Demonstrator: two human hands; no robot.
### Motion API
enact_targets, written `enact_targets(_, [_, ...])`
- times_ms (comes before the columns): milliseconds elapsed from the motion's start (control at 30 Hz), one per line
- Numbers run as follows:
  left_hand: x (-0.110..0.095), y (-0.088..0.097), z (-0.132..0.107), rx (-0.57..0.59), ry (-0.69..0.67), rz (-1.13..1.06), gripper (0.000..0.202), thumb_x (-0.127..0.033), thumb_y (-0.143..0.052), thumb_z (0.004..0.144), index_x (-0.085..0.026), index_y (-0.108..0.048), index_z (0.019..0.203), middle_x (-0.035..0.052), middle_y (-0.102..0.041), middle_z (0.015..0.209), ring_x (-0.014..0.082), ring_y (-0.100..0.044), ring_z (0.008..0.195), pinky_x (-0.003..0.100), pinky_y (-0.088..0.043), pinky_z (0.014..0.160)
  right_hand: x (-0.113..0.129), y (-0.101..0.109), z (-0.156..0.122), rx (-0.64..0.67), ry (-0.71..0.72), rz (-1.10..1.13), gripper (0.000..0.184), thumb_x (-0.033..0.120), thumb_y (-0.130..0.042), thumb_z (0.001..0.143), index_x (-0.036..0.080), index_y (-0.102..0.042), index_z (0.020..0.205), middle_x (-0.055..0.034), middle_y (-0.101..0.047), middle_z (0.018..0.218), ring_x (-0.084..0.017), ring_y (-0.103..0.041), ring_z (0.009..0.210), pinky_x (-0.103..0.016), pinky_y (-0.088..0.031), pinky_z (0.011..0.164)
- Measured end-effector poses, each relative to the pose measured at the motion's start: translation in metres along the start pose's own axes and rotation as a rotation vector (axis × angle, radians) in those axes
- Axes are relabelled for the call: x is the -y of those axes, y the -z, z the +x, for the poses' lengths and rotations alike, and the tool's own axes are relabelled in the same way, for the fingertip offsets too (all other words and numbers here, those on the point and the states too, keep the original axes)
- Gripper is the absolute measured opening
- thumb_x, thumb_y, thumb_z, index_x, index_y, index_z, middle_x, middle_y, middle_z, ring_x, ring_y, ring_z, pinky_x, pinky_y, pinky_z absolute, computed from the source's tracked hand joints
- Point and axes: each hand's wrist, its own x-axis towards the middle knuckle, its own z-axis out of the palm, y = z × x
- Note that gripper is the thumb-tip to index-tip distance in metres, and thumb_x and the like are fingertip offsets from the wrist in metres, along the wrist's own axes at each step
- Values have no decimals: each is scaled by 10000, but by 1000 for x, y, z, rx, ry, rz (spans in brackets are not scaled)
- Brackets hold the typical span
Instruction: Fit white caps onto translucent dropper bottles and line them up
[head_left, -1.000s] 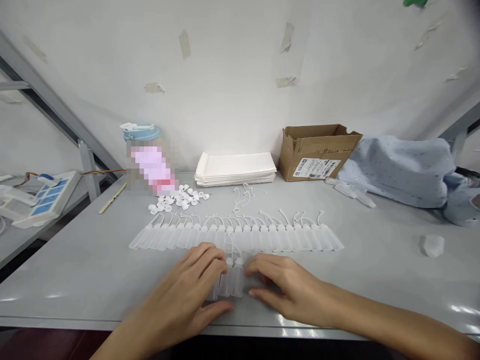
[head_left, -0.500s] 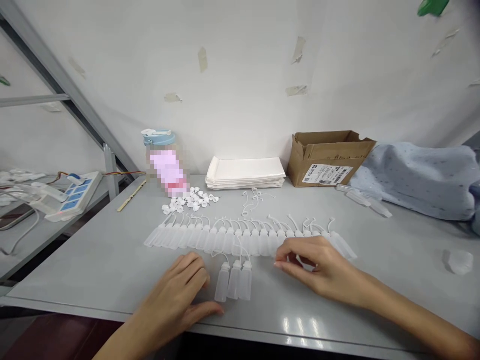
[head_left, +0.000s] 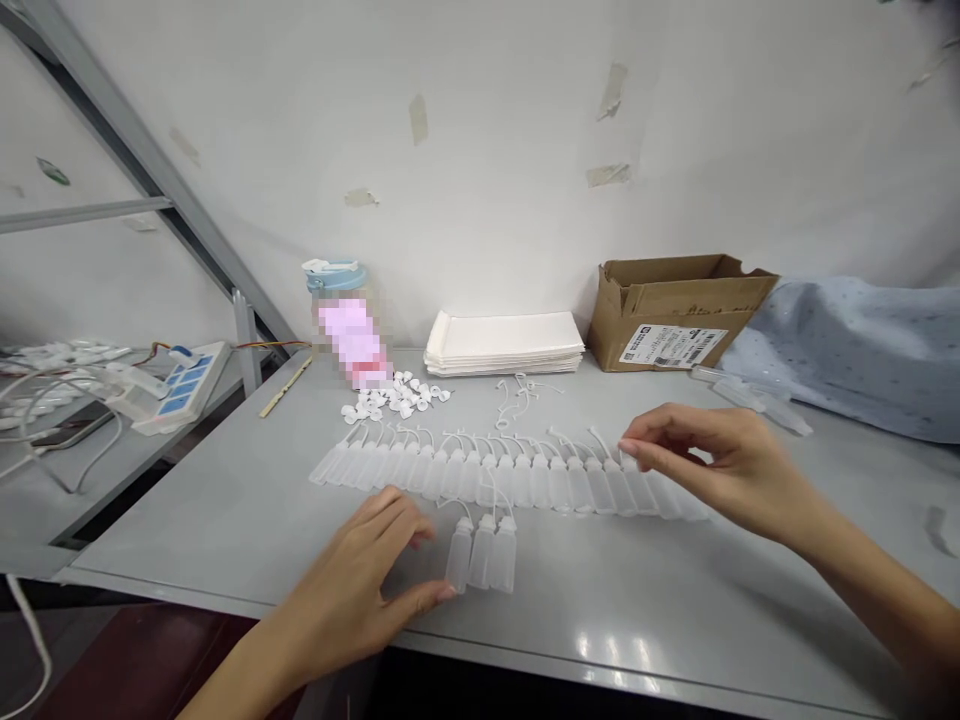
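Observation:
A long row of small translucent plastic bottles (head_left: 457,472), with white cords at their necks, lies across the grey table. Toward the row's right end, my right hand (head_left: 709,465) has thumb and forefinger pinched at the top of one small bottle (head_left: 637,490); its cord is hidden by the fingers. Nearer the front edge lie three more corded bottles (head_left: 482,555), side by side. Just left of these is my left hand (head_left: 375,570), fingers curved and apart, holding nothing. Its thumb tip reaches the base of the leftmost one.
White caps (head_left: 397,397) lie in a pile behind the row, beside a blue-lidded container (head_left: 335,278). Loose cords (head_left: 517,400), a stack of white envelopes (head_left: 504,342), a cardboard box (head_left: 675,310) and a light blue cloth (head_left: 847,350) are at the back. A power strip (head_left: 184,390) stands left.
My right hand has moved right and away from me, from in front of the row to a bottle near its right end. My left hand stays by the three bottles. The view has shifted slightly.

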Motion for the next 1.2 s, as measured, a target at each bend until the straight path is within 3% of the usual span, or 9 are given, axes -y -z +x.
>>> enact_targets(167, [-3, 3, -2, 77, 31, -106, 552, -303, -711, 730, -260, -455, 1217, 78, -540, 1240, 243, -544, 1110, 384, -509, 894, -6, 1, 1, -25, -16, -2, 232, 405, -572, 847, 217, -624, 722, 4, -601, 545, -110, -508, 453, -229, -375, 395])
enact_targets(300, [-7, 2, 2, 154, 8, -172, 569, -231, -680, 749, -269, -431, 1259, 93, -473, 1345, 237, -504, 1206, 401, -482, 963, -7, -5, 0, 9, -7, 7, 214, 386, -573, 852, 212, -632, 742, 7, -606, 561, -101, -500, 459, -222, -372, 400])
enact_targets(533, [-8, 4, 9, 226, -16, -182, 484, -197, -612, 790, -245, -432, 1236, 97, -475, 1343, 233, -454, 1252, 422, -451, 1001, -5, -9, -2, 35, -26, 15, 207, 366, -560, 862, 208, -620, 741, 14, -585, 547, -95, -477, 461, -221, -355, 405])
enact_targets(800, [-10, 2, 5, 188, -13, -188, 411, -152, -582, 782, -249, -436, 1153, 71, -497, 1272, 206, -496, 1172, 369, -473, 966, -3, -9, -2, 20, 10, 0, 184, 334, -563, 864, 208, -618, 742, 24, -580, 529, -86, -456, 436, -219, -342, 400])
enact_targets(967, [-6, 8, -1, 115, -46, -59, 361, -158, -546, 824, -243, -425, 1154, 79, -489, 1256, 228, -440, 1196, 390, -441, 979, -4, -10, -2, 0, 21, 14, 174, 329, -574, 856, 207, -626, 743, 27, -585, 529, -86, -446, 433, -219, -333, 394])
enact_targets(1067, [-3, 9, 4, 94, -65, -16, 326, -152, -542, 831, -241, -439, 1128, 72, -488, 1254, 235, -409, 1197, 405, -425, 977, -4, -11, -1, 0, 21, 28, 167, 318, -582, 851, 202, -626, 739, 28, -578, 521, -86, -443, 437, -216, -330, 388])
enact_targets(1200, [-1, 7, 17, 159, -73, -85, 355, -164, -576, 817, -249, -428, 1128, 51, -494, 1258, 226, -381, 1200, 400, -415, 981, -5, -11, -1, -2, 26, 34, 153, 300, -588, 849, 200, -626, 739, 32, -575, 517, -80, -439, 433, -211, -330, 387])
